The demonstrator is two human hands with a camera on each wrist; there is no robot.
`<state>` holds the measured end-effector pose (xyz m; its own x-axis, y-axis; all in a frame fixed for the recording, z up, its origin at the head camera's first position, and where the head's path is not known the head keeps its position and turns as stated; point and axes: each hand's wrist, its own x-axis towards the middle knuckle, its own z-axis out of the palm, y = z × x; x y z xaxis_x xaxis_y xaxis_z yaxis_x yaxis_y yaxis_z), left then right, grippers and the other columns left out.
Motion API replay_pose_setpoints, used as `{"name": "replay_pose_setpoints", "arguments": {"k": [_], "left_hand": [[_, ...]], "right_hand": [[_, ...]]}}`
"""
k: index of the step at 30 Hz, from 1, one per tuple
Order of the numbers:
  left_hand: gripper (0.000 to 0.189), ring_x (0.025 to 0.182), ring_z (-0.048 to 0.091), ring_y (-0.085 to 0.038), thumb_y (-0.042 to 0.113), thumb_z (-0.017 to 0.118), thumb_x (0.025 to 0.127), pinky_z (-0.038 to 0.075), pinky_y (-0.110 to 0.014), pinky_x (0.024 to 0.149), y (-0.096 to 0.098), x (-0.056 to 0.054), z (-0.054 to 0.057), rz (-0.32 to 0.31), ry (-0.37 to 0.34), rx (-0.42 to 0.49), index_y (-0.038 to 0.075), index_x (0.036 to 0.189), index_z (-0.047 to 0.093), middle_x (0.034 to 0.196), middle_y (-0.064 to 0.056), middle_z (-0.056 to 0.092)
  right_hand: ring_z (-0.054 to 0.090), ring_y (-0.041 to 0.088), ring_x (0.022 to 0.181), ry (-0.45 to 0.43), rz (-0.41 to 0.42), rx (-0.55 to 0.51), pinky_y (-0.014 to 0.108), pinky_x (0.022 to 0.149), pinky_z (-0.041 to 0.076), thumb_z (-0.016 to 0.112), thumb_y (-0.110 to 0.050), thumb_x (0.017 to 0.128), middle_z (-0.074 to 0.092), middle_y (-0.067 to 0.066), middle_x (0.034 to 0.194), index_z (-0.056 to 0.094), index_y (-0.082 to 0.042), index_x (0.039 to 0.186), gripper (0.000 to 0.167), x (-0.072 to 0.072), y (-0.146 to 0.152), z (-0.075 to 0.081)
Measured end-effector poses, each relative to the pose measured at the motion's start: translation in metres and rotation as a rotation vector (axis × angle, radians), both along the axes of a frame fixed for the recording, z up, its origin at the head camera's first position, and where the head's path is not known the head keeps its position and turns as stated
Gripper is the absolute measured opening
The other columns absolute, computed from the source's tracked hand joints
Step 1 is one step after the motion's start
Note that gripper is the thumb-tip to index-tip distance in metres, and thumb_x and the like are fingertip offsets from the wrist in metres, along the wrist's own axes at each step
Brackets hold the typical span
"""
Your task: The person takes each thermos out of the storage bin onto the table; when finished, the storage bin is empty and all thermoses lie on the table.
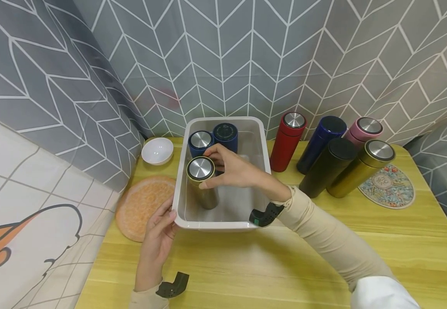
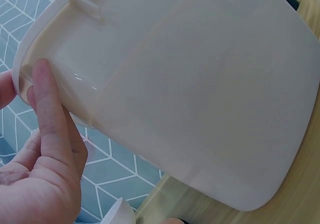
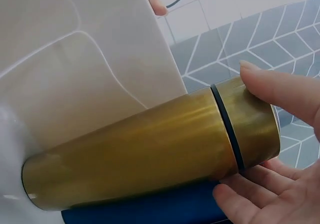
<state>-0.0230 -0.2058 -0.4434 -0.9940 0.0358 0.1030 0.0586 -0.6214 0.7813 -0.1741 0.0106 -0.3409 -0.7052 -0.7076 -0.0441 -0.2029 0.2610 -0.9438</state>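
Observation:
My right hand point(image 1: 236, 168) holds a gold thermos point(image 1: 207, 195) by its steel-topped cap, inside a white plastic tub point(image 1: 223, 225). The right wrist view shows the thumb on one side of the gold cap and the fingers around the other. Behind it in the tub stand a blue thermos with a steel top point(image 1: 198, 151) and a blue thermos with a dark top point(image 1: 231, 145). My left hand point(image 1: 159, 234) pinches the tub's rim at its near left corner. In the left wrist view, its fingers lie against the tub's outer wall point(image 2: 200, 94), with the thumb over the rim.
Right of the tub stand several thermoses: red point(image 1: 284, 148), dark blue point(image 1: 318, 146), pink point(image 1: 358, 133), black point(image 1: 325, 169) and gold point(image 1: 347, 176). A patterned round mat point(image 1: 395, 189) lies beside them. Leftward are a white bowl point(image 1: 157, 151) and an orange round mat point(image 1: 134, 214).

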Motion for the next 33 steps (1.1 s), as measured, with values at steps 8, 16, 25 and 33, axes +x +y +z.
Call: {"name": "replay_pose_setpoints", "arguments": {"k": [8, 16, 25, 33], "left_hand": [[0.046, 0.102, 0.069, -0.006, -0.008, 0.035, 0.102, 0.060, -0.015, 0.081, 0.001, 0.000, 0.000, 0.004, -0.001, -0.004, 0.011, 0.135, 0.061, 0.123, 0.000, 0.069], [0.046, 0.103, 0.069, -0.007, -0.008, 0.034, 0.102, 0.060, -0.015, 0.083, 0.001, 0.001, 0.000, -0.003, 0.007, -0.002, 0.010, 0.136, 0.060, 0.125, 0.000, 0.069], [0.047, 0.102, 0.070, -0.008, -0.009, 0.033, 0.102, 0.060, -0.015, 0.081, 0.001, 0.000, -0.001, -0.006, 0.034, 0.016, 0.008, 0.137, 0.059, 0.124, -0.001, 0.069], [0.048, 0.101, 0.070, -0.009, -0.011, 0.032, 0.101, 0.060, -0.016, 0.081, 0.001, -0.001, -0.002, -0.009, 0.043, 0.040, 0.006, 0.137, 0.058, 0.123, -0.003, 0.070]], "right_hand": [[0.056, 0.024, 0.132, 0.143, 0.022, 0.082, 0.038, 0.115, 0.047, 0.090, -0.014, 0.073, 0.059, 0.009, 0.138, 0.048, -0.008, 0.144, 0.083, -0.001, 0.001, -0.001], [0.060, 0.022, 0.125, 0.161, 0.011, 0.091, 0.035, 0.112, 0.049, 0.091, -0.013, 0.071, 0.063, 0.010, 0.130, 0.050, -0.005, 0.135, 0.076, 0.000, 0.003, -0.002], [0.064, 0.021, 0.125, 0.232, -0.069, 0.160, 0.040, 0.109, 0.051, 0.094, -0.025, 0.066, 0.069, 0.005, 0.128, 0.055, -0.010, 0.131, 0.077, 0.001, 0.008, -0.002], [0.066, 0.018, 0.119, 0.229, -0.045, 0.153, 0.038, 0.105, 0.053, 0.096, -0.025, 0.064, 0.071, 0.004, 0.125, 0.057, -0.010, 0.128, 0.077, 0.000, 0.015, -0.002]]}}
